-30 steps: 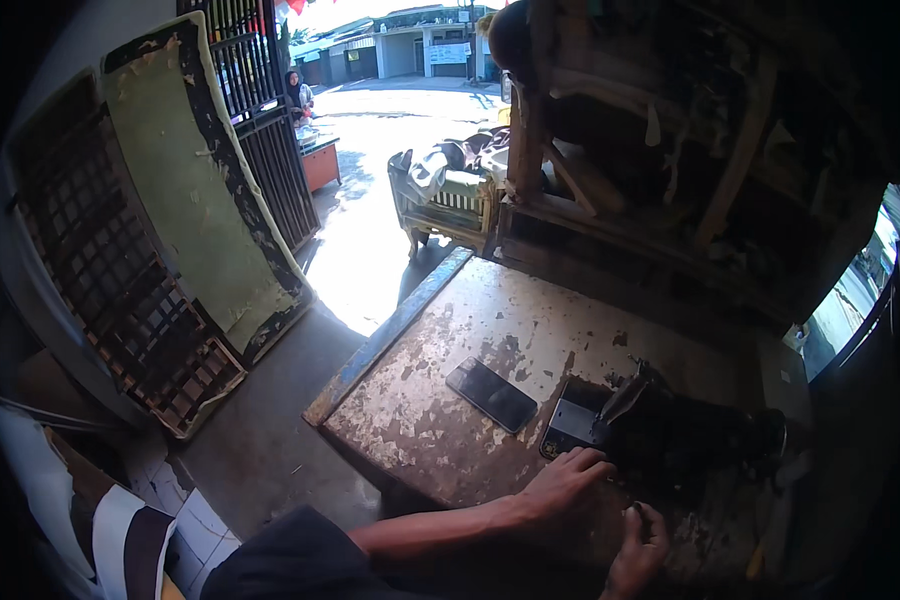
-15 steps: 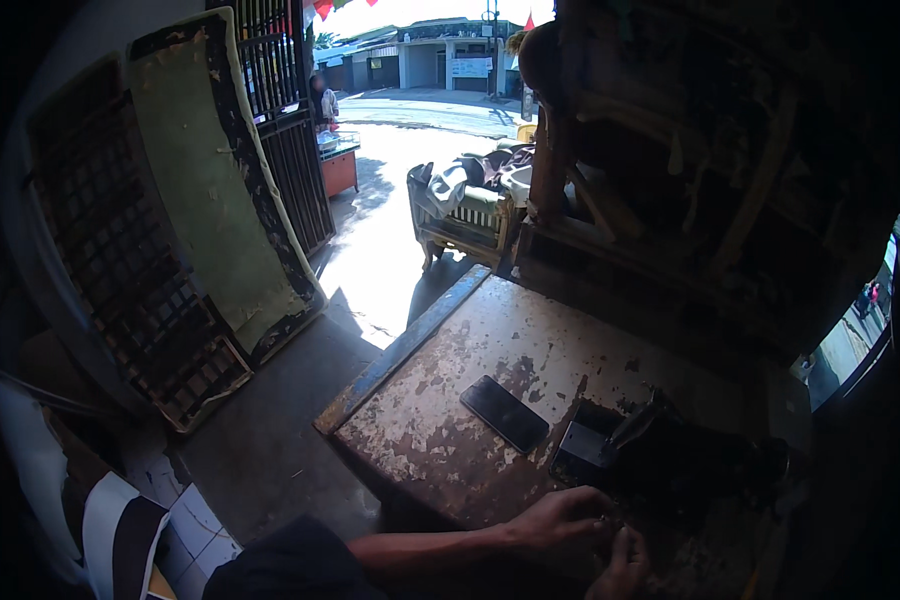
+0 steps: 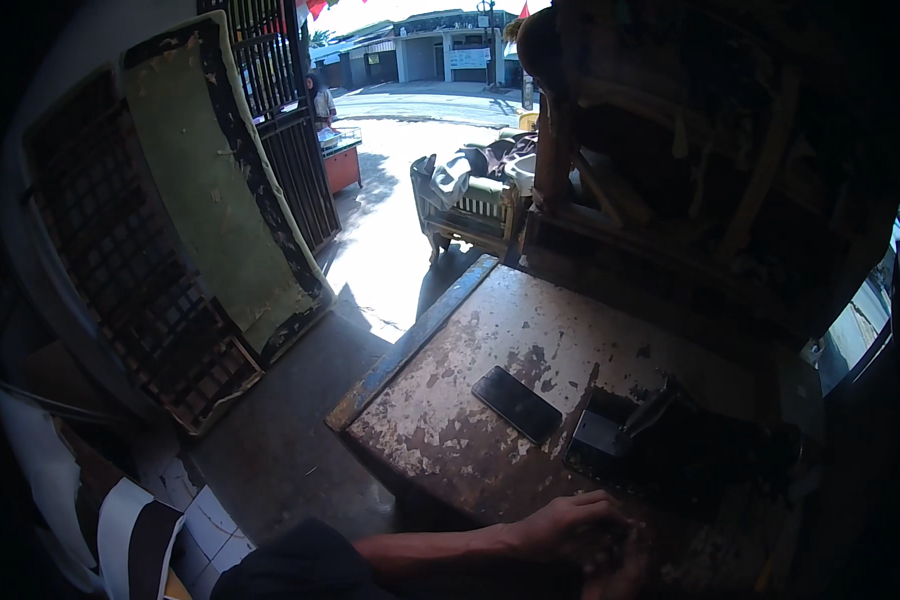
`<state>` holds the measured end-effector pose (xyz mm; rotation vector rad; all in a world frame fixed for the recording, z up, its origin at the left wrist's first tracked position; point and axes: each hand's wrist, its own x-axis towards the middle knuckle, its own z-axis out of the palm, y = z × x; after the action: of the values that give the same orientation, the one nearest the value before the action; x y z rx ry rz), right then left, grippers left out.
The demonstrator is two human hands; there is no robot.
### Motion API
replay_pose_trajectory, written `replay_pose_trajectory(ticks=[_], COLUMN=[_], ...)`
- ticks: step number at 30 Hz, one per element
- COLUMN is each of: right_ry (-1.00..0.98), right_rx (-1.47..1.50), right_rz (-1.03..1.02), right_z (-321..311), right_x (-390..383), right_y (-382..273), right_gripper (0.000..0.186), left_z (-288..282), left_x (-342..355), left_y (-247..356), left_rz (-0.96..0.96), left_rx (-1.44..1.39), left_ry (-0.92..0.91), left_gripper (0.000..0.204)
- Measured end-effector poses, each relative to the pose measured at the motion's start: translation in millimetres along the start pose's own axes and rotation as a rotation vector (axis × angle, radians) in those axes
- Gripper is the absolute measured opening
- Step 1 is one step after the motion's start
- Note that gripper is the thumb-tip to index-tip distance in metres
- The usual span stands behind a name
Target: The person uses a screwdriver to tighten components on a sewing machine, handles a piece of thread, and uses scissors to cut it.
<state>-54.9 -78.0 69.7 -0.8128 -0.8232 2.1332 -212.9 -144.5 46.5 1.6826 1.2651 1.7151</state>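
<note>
Sitting close together in shadow in the head view, the bare left hand (image 3: 570, 525) and bare right hand (image 3: 625, 570) show bent fingers; whether these grip anything cannot be told. Directions from left hand: black sewing machine (image 3: 700, 455) with rectangular grey plate (image 3: 600, 432), 2 o'clock, body mostly lost in darkness; flat black rectangular phone (image 3: 517, 404), 11 o'clock. Both rest on a brown, blue-edged tabletop (image 3: 450, 420), pale coating patchily worn. Tall green dark-bordered panel (image 3: 200, 180): leaning, 10–11 o'clock. Sunlit ground (image 3: 375, 230): 11 o'clock.
</note>
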Motion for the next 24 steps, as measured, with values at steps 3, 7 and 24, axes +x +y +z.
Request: replay_pose_trajectory(ticks=[3, 7, 24], right_ry=[-0.009, 0.05, 0.029], right_rx=[0.05, -0.025, -0.759], right_rz=[0.113, 0.1, -0.345], right_z=[-1, 2, -11], right_x=[1, -1, -2], right_y=[1, 5, 39], right_gripper=[0.02, 0.024, 0.026], left_z=[3, 8, -13], left_x=[-3, -11, -18], left_y=[8, 0, -5], left_rz=[-0.003, 0.086, 0.065], left_rx=[0.061, 0.232, 0.31], left_ry=[0.008, -0.07, -0.053], left_gripper=[0.028, 0.034, 0.04])
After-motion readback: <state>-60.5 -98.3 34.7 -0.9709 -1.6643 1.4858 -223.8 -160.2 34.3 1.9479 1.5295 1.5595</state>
